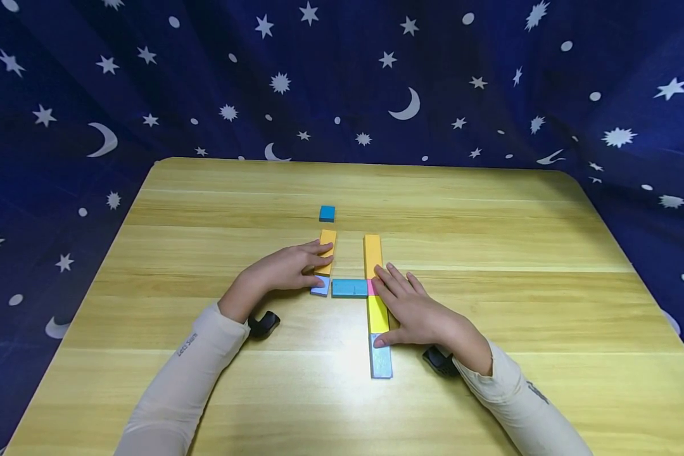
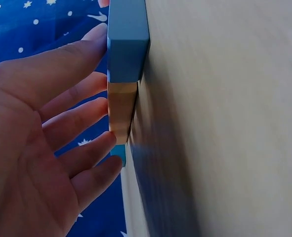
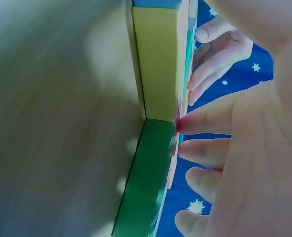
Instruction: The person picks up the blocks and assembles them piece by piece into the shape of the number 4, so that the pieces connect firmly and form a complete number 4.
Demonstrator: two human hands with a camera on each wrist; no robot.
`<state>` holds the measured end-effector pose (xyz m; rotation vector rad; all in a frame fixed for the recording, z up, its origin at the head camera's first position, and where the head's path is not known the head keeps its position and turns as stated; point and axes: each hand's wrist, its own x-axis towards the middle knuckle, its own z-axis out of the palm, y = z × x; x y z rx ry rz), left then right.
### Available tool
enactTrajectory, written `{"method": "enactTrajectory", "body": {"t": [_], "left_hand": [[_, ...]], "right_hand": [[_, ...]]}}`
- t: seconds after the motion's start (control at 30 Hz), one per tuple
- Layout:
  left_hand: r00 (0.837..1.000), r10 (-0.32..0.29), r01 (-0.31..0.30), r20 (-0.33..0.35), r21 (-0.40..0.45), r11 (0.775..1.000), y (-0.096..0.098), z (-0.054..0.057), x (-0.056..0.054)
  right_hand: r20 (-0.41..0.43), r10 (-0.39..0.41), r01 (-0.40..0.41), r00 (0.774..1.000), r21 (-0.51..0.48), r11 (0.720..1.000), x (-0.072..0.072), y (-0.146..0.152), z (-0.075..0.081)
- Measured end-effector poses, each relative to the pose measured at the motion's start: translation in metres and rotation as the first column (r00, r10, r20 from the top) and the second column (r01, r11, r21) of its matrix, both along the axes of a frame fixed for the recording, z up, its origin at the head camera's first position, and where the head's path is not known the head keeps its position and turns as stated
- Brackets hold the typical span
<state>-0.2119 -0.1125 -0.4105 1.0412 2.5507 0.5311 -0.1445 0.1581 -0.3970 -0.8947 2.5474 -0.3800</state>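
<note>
Several flat coloured blocks lie on the table. My left hand [image 1: 285,267] rests extended fingers on the left orange block [image 1: 329,238], its thumb on the periwinkle block [image 1: 318,291] just below. To the right, my right hand [image 1: 422,315] spreads its fingers over a column: orange block [image 1: 372,249], pink block [image 1: 370,287], yellow block [image 1: 378,310], light blue block [image 1: 381,364]. Its thumb touches the light blue one. A teal block [image 1: 349,289] lies crosswise, its right end against the pink block. Under the right hand sits a green block [image 3: 146,177], hidden in the head view.
A small blue square block [image 1: 327,212] lies alone beyond the left orange block. The wooden table [image 1: 479,215] ends at a dark blue curtain [image 1: 342,76] with stars and moons. Black wrist cameras are strapped under both wrists.
</note>
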Motion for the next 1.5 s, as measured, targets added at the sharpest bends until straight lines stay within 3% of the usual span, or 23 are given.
{"method": "enactTrajectory", "body": {"t": [0.2, 0.33, 0.47, 0.63, 0.8, 0.93, 1.23, 1.5], "left_hand": [[1.0, 0.0, 0.0, 0.006, 0.016, 1.0, -0.002, 0.001, -0.001], [1.0, -0.008, 0.008, 0.013, 0.019, 1.0, -0.001, 0.0, -0.002], [1.0, 0.0, 0.0, 0.02, 0.012, 1.0, -0.001, -0.001, -0.001], [1.0, 0.0, 0.0, 0.027, 0.009, 1.0, -0.003, -0.001, 0.001], [1.0, 0.001, -0.001, 0.013, 0.01, 1.0, -0.004, 0.0, 0.001], [1.0, -0.005, 0.005, 0.012, 0.005, 1.0, -0.004, 0.0, 0.0], [1.0, -0.008, 0.009, 0.013, -0.02, 1.0, -0.002, 0.0, 0.001], [1.0, -0.015, 0.015, 0.001, -0.008, 1.0, -0.001, 0.001, 0.001]], "right_hand": [[-0.055, -0.028, 0.026, 0.998, -0.041, 0.999, -0.006, -0.002, 0.009], [-0.091, -0.059, 0.055, 0.994, -0.036, 0.998, -0.019, -0.004, 0.023], [-0.153, -0.031, 0.031, 0.988, 0.001, 1.0, -0.045, -0.016, 0.044], [-0.203, 0.007, -0.005, 0.979, 0.009, 1.0, -0.091, -0.04, 0.056], [-0.188, 0.041, -0.029, 0.981, 0.07, 0.997, -0.134, -0.073, 0.05], [-0.184, 0.072, -0.048, 0.98, 0.129, 0.99, -0.153, -0.093, 0.039], [-0.192, 0.077, -0.037, 0.978, 0.205, 0.978, -0.176, -0.106, 0.021], [-0.15, 0.082, -0.053, 0.985, 0.186, 0.981, -0.183, -0.105, 0.018]]}}
